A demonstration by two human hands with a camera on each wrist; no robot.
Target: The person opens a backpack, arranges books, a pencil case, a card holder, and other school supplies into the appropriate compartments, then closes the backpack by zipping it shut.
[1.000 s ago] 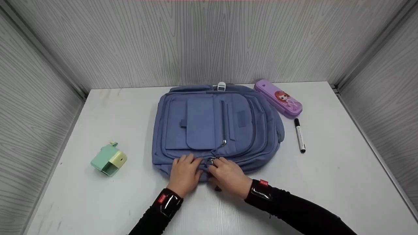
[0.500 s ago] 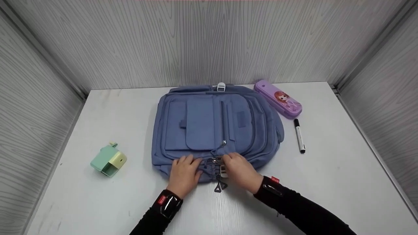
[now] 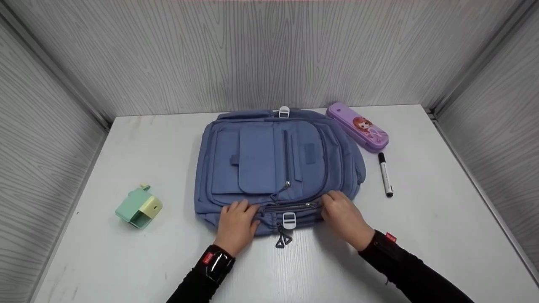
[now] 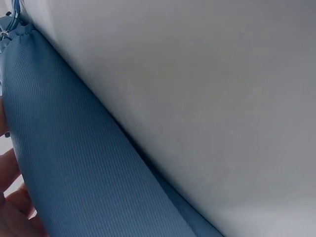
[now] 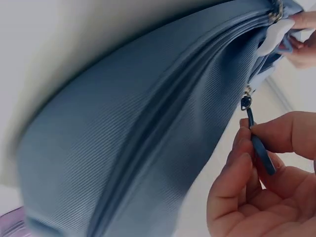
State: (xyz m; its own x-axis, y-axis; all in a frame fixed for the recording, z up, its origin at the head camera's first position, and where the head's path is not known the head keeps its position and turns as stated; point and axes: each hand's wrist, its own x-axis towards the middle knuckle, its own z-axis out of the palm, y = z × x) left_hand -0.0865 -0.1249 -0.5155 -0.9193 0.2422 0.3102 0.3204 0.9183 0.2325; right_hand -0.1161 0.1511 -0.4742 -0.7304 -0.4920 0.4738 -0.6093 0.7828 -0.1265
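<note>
A blue backpack (image 3: 257,162) lies flat on the table, front face up. At its near side my left hand (image 3: 236,226) grips the fabric beside one end of a zipper (image 3: 290,207). My right hand (image 3: 344,215) is farther right along that zipper. In the right wrist view, its thumb and fingers pinch a dark zipper pull (image 5: 262,155), which hangs from a metal slider (image 5: 246,99). Between the hands, a stretch of the zipper shows as a dark line. The left wrist view is mostly ribbed blue fabric (image 4: 84,143), with fingers (image 4: 9,170) along its edge.
A white buckle (image 3: 289,220) and dark triangular pulls (image 3: 280,243) hang at the bag's near side. A purple pencil case (image 3: 358,127) touches the bag's far right corner, and a marker (image 3: 385,174) lies nearby. A green and yellow pencil sharpener (image 3: 139,206) stands left.
My right hand has moved right along the bag's near side, taking the zipper pull with it and uncovering the white buckle and triangular pulls. My left hand has stayed in place.
</note>
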